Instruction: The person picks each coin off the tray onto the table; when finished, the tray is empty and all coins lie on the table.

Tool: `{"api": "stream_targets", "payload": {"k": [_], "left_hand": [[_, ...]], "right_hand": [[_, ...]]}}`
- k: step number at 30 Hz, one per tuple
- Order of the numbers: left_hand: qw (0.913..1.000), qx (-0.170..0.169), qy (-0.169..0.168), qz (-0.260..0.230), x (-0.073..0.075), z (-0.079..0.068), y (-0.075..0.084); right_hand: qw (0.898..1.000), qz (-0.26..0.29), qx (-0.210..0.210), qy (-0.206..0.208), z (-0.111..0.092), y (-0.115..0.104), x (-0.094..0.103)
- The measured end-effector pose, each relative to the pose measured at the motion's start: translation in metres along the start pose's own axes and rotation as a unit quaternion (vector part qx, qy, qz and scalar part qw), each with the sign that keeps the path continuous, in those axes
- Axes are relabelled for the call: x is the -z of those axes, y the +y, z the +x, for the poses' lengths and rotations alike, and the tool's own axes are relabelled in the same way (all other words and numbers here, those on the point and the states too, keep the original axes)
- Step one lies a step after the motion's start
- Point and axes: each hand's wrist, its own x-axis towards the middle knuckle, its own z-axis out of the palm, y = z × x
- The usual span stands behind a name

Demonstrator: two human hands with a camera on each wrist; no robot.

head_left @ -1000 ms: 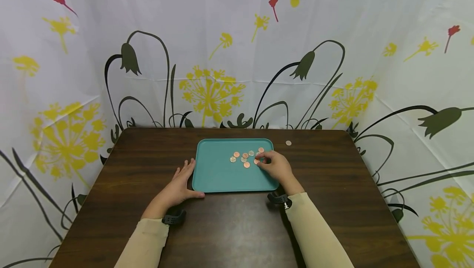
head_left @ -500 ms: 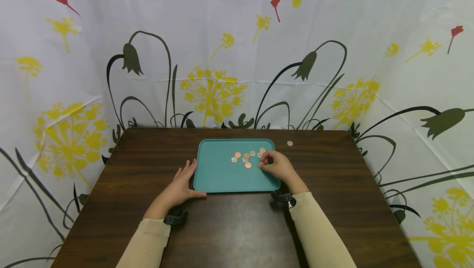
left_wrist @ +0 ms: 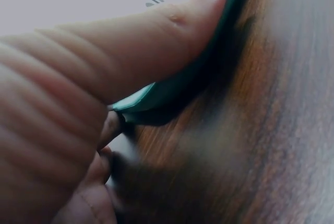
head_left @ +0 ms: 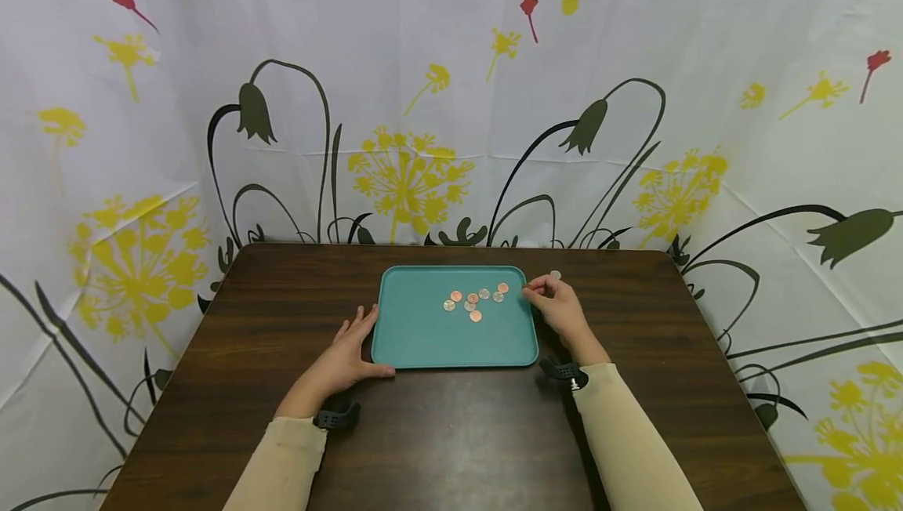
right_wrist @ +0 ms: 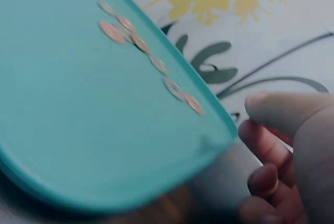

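right grip (head_left: 560, 309) pinches a coin (head_left: 527, 287) too small to read, left grip (head_left: 342, 360) lying spread against the tray (head_left: 423, 342).

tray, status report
Left hand on tray, near left corner. Right hand at right rim, apparently pinching coin. Eight coins on tray. Another coin beyond right hand.
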Motion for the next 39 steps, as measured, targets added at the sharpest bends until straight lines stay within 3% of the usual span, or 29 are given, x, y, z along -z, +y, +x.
{"api": "stream_targets", "payload": {"k": [6,13,18,27,33,39], "left_hand": [[1.0,0.0,0.0,-0.002,-0.001,-0.001,-0.001],[1.0,-0.005,0.002,-0.003,-0.006,-0.001,-0.002],[1.0,-0.004,0.003,-0.003,-0.004,-0.002,0.0],[0.9999,-0.003,0.007,0.006,-0.001,-0.001,0.001],[0.9999,-0.003,0.008,0.006,-0.001,-0.002,0.001],[0.9999,-0.005,0.009,0.007,-0.001,0.0,0.0]], "right_hand": [[0.998,0.007,-0.02,0.067,0.008,0.012,0.028],[0.983,0.069,-0.058,0.157,0.018,0.021,0.057],[0.982,0.06,-0.074,0.16,0.026,0.023,0.062],[0.98,0.013,-0.082,0.179,0.038,0.024,0.055],[0.976,-0.025,-0.087,0.199,0.038,0.024,0.051],[0.975,-0.017,-0.084,0.203,0.035,0.018,0.05]]}}
